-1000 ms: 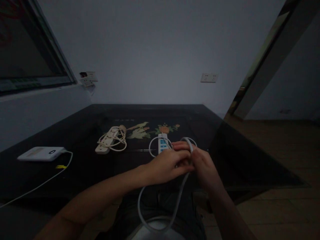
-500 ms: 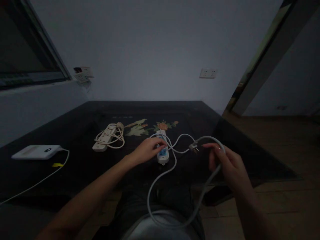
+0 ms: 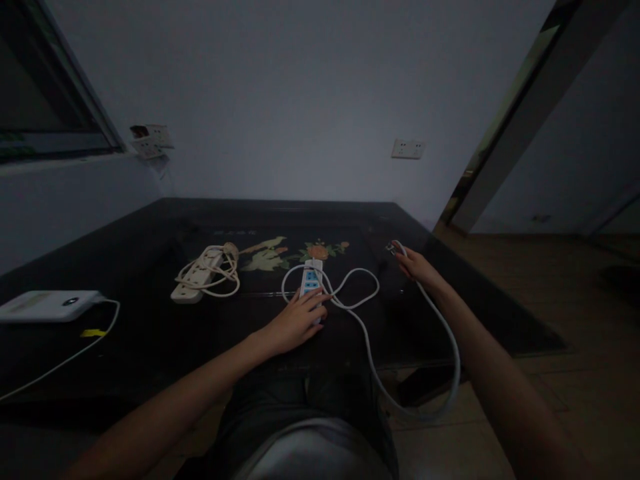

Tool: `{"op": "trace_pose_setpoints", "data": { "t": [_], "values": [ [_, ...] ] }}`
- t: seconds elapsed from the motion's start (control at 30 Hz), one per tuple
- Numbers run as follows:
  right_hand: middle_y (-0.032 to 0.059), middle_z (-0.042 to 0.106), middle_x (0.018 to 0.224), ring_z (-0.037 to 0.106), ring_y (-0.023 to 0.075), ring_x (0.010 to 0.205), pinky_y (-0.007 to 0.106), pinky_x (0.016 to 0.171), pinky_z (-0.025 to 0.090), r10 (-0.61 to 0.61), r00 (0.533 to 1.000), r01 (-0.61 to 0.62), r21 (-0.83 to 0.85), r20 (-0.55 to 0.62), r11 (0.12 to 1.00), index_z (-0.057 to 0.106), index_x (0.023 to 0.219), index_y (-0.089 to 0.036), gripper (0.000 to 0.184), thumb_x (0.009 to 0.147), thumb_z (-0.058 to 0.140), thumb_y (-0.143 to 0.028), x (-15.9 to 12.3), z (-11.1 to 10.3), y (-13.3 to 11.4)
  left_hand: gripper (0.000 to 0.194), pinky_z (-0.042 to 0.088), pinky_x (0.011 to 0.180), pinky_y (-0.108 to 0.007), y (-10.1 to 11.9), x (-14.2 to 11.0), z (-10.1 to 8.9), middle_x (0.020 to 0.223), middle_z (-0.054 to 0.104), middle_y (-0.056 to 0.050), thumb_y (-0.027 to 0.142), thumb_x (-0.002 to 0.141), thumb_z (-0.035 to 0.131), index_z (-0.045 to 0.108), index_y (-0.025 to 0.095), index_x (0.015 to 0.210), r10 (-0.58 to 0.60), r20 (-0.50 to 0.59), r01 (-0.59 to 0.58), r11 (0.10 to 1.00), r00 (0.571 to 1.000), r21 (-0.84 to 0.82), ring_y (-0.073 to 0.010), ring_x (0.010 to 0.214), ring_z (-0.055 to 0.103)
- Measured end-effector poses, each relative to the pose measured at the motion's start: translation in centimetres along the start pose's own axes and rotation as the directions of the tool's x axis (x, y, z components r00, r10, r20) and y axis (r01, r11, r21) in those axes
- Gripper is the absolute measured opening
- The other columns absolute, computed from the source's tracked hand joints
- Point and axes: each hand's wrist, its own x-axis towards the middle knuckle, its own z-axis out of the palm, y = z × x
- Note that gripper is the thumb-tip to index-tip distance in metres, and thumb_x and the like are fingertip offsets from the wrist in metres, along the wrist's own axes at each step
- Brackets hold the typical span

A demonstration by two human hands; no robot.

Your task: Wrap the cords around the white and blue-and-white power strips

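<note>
A white power strip with blue sockets (image 3: 311,280) lies on the dark table (image 3: 150,253). My left hand (image 3: 296,319) rests on its near end, fingers pressed down on it. Its white cable (image 3: 360,297) loops on the table, drops over the front edge and curves back up to my right hand (image 3: 416,265). That hand is stretched out to the right over the table and closed around the cable just behind the plug (image 3: 391,248), whose prongs stick out past the fingers.
A cream power strip with its cord coiled around it (image 3: 203,280) lies to the left. A white flat device (image 3: 45,305) with a cable sits at the far left. Wall sockets (image 3: 407,148) are on the back wall. The table's right edge borders a wooden floor.
My hands have separated. The right hand carried the plug end away to the far right, stretching the cable out, while the left hand stayed down on the blue-socket strip.
</note>
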Motion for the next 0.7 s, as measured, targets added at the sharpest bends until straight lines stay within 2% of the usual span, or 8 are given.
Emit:
{"op": "trace_pose_setpoints", "data": {
  "t": [0.13,0.23,0.33,0.4,0.47,0.57,0.63,0.7],
  "values": [
    [-0.0106,0.037,0.045,0.035,0.0079,0.037,0.018,0.042,0.029,0.043,0.999,-0.043,-0.161,-0.005,0.986,0.038,0.141,-0.012,0.053,0.091,0.043,-0.031,1.4,0.8,1.6,0.018,0.03,0.113,-0.046,0.0,-1.0,-0.3,0.148,0.037,-0.009,0.014,0.087,0.05,0.056,0.019,0.103,0.016,-0.017,-0.017,0.999,1.0,-0.049,-0.0247,0.143,0.02],
    [-0.0069,0.048,0.052,0.046,0.0102,0.043,0.02,0.048,0.038,0.081,0.997,-0.081,-0.272,-0.012,0.959,0.035,0.142,-0.015,0.052,0.092,0.043,-0.027,1.0,1.5,2.4,0.02,0.03,0.113,-0.046,0.0,-1.2,-0.4,0.149,0.035,-0.007,0.016,0.088,0.051,0.056,0.02,0.107,0.011,-0.016,-0.012,0.997,1.0,-0.074,-0.025,0.143,0.018],
    [0.0062,0.064,0.077,0.061,0.0168,0.065,0.028,0.063,0.046,0.132,0.989,-0.15,-0.422,-0.073,0.894,0.042,0.135,-0.013,0.048,0.089,0.048,-0.025,0.3,2.4,2.7,0.029,0.028,0.113,-0.048,0.0,-1.3,-0.4,0.151,0.034,-0.007,0.021,0.088,0.052,0.054,0.023,0.117,-0.018,-0.004,0.018,0.996,1.0,-0.087,-0.0252,0.143,0.02],
    [0.0163,0.065,0.097,0.064,0.024,0.083,0.035,0.074,0.047,0.15,0.981,-0.192,-0.509,-0.124,0.839,0.042,0.134,-0.012,0.049,0.088,0.05,-0.026,-0.3,3.2,2.4,0.042,0.028,0.112,-0.051,-0.1,-1.4,-0.6,0.15,0.035,-0.007,0.023,0.089,0.051,0.047,0.027,0.13,-0.048,0.004,0.048,0.995,0.999,-0.087,-0.0248,0.142,0.023],
    [0.022,0.06,0.113,0.061,0.0301,0.099,0.041,0.081,0.045,0.148,0.977,-0.208,-0.57,-0.15,0.795,0.035,0.139,-0.013,0.056,0.087,0.052,-0.026,-0.9,3.7,1.7,0.048,0.028,0.112,-0.05,-0.1,-1.6,-0.8,0.149,0.037,-0.007,0.024,0.09,0.049,0.041,0.029,0.137,-0.072,0.002,0.072,0.993,0.997,-0.091,-0.0239,0.141,0.026],
    [0.0231,0.049,0.128,0.05,0.0342,0.115,0.044,0.085,0.044,0.04,0.983,-0.157,-0.714,-0.178,0.682,0.029,0.143,-0.015,0.063,0.087,0.053,-0.029,-2.2,3.8,-0.1,0.044,0.033,0.11,-0.043,-0.1,-2.1,-1.3,0.146,0.04,-0.008,0.024,0.091,0.048,0.045,0.028,0.135,-0.107,-0.032,0.102,0.987,0.994,-0.123,-0.0222,0.137,0.034],
    [0.022,0.048,0.13,0.046,0.0346,0.117,0.042,0.084,0.045,-0.099,0.979,-0.091,-0.812,-0.18,0.577,0.039,0.137,-0.014,0.053,0.088,0.051,-0.03,-3.8,3.7,-1.7,0.042,0.037,0.108,-0.041,0.0,-2.3,-1.6,0.143,0.043,-0.008,0.022,0.089,0.049,0.048,0.027,0.131,-0.138,-0.066,0.127,0.981,0.988,-0.143,-0.0215,0.133,0.039],
    [0.0195,0.054,0.122,0.051,0.0319,0.111,0.039,0.081,0.046,-0.188,0.974,-0.006,-0.844,-0.127,0.536,0.055,0.121,-0.015,0.034,0.091,0.046,-0.03,-6.0,3.8,-3.3,0.041,0.038,0.107,-0.041,0.1,-2.3,-1.9,0.14,0.047,-0.008,0.021,0.088,0.05,0.05,0.026,0.129,-0.159,-0.091,0.144,0.978,0.983,-0.148,-0.0216,0.129,0.043]
  ]
}}
